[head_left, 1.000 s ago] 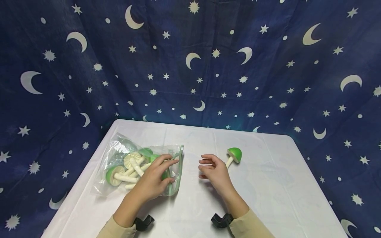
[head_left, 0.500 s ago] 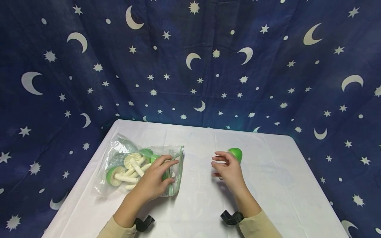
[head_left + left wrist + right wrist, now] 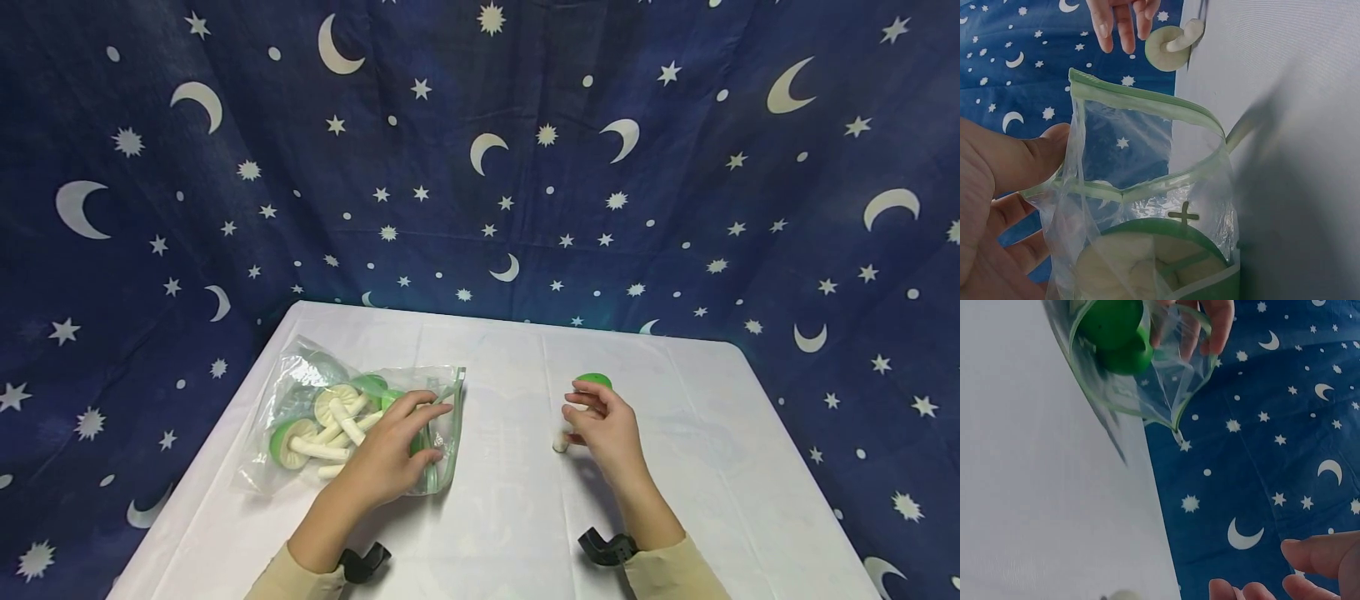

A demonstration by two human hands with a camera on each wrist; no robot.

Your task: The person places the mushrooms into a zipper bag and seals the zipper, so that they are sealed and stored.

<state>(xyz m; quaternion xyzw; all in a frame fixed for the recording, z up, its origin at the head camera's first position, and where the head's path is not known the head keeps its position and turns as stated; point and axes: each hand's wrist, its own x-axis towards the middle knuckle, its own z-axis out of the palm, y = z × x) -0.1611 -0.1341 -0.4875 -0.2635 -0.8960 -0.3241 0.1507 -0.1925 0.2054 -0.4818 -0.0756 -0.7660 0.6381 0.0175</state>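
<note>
One loose mushroom (image 3: 595,380) lies nearer the right edge of the table (image 3: 697,500), below the right hand (image 3: 611,429), fingers spread; a square stem pinch seems best. Nearer the left edge, the left hand (image 3: 393,450) pinches the bag (image 3: 1147,97), best held wide.

On the faintly creased, white-covered table (image 3: 495,533) in front of me, a clear, green-edged zip bag (image 3: 300,392) of green-capped mushrooms (image 3: 288,443) rests to the left, and well apart on the right a single mushroom (image 3: 595,379) lies on its side, cap toward the far edge.
</note>
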